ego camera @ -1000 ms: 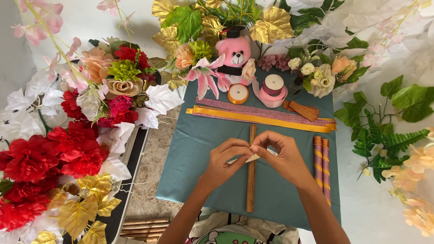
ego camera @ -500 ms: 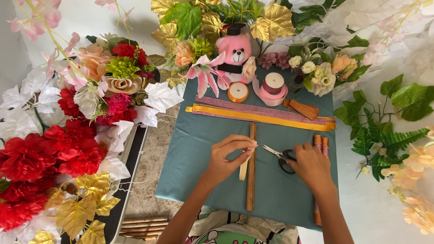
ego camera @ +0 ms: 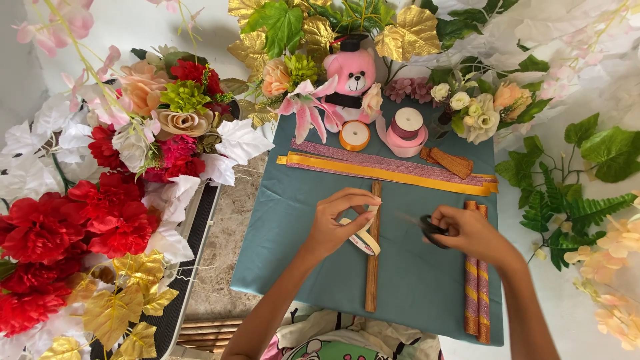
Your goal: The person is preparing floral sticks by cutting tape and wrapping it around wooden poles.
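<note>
My left hand [ego camera: 341, 223] pinches a loop of cream ribbon [ego camera: 365, 239] against a thin brown wooden stick [ego camera: 373, 253] that lies lengthwise on a teal cloth [ego camera: 280, 247]. To the right of the stick, my right hand [ego camera: 467, 233] grips black-handled scissors [ego camera: 427, 228], whose blurred blades point left toward the ribbon. Two striped pink and gold rolled sticks [ego camera: 477, 293] lie under and below my right wrist.
Yellow and pink glitter ribbon strips [ego camera: 373, 168] cross the cloth's far side. Behind them stand an orange ribbon spool [ego camera: 355, 135], a pink spool [ego camera: 407, 128] and a pink teddy bear [ego camera: 353, 75]. Artificial flowers [ego camera: 80, 213] crowd the left; green leaves [ego camera: 587, 187] fill the right.
My right hand left the ribbon, picked up the scissors at the right and has brought them left toward the stick. My left hand keeps its hold on the ribbon at the stick.
</note>
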